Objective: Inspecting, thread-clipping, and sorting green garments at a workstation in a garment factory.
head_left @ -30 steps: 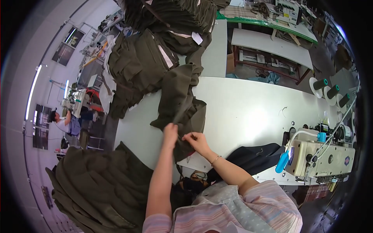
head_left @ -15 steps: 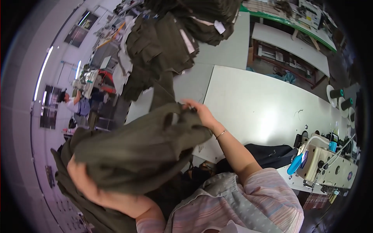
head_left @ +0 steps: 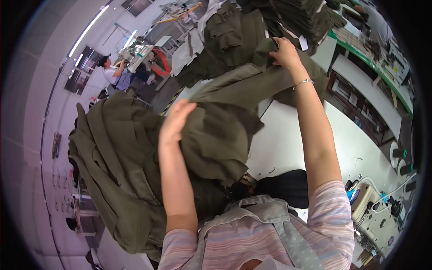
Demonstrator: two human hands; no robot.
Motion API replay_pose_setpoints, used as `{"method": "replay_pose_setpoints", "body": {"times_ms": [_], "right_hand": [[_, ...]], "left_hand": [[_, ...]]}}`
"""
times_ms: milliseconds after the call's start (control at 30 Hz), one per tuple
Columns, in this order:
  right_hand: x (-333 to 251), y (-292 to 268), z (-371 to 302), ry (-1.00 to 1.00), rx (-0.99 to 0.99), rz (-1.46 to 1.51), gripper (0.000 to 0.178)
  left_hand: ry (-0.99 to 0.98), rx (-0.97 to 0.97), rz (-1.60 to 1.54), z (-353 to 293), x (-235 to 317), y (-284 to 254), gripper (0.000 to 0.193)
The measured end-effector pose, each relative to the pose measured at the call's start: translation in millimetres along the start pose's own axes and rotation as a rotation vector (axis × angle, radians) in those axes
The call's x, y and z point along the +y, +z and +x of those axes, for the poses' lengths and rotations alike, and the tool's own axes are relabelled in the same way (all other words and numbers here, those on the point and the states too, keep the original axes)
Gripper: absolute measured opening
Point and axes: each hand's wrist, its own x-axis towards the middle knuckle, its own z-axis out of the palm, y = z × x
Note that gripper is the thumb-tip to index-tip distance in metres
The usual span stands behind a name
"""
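Observation:
A dark olive-green garment [head_left: 220, 130] stretches across the table before me, partly folded and draping at its near side. My right hand [head_left: 285, 53] reaches far forward, its fingers closed on the garment's far end beside the stacked cloth. Nearer and to the left, my left hand [head_left: 176, 120] rests against the garment's left edge, fingers extended and thumb apart. A large heap of the same olive cloth [head_left: 121, 148] hangs at my left, next to the left forearm. What lies beneath the garment is hidden.
Stacks of olive cloth pieces [head_left: 238, 33] lie on the far side of the white table [head_left: 283, 139]. A sewing machine [head_left: 378, 216] stands at right, with thread cones [head_left: 398, 153] beyond it. Black cloth [head_left: 283, 186] lies near my waist. Another person [head_left: 114, 74] works at far left.
My right hand has moved forward and right, drawing the garment out toward the stacks. My left hand has come up from beneath the bundle to its left edge. The view has shifted.

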Motion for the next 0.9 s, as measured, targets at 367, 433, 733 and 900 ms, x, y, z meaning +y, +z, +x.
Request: {"method": "replay_pose_setpoints", "body": {"times_ms": [367, 433, 733, 900], "right_hand": [[-5, 57, -223, 0.525, -0.774, 0.378, 0.037], [-1, 55, -237, 0.559, -0.71, 0.346, 0.03], [1, 50, -206, -0.157, -0.236, -0.002, 0.052], [-83, 40, -168, -0.181, -0.645, 0.303, 0.046]], "left_hand": [[-0.104, -0.222, -0.093, -23, -89, 50, 0.037], [-0.087, -0.237, -0.083, -30, -85, 51, 0.041], [0.055, -0.328, -0.48, -48, -40, 47, 0.05], [0.256, -0.719, -0.993, -57, 4, 38, 0.043]]}}
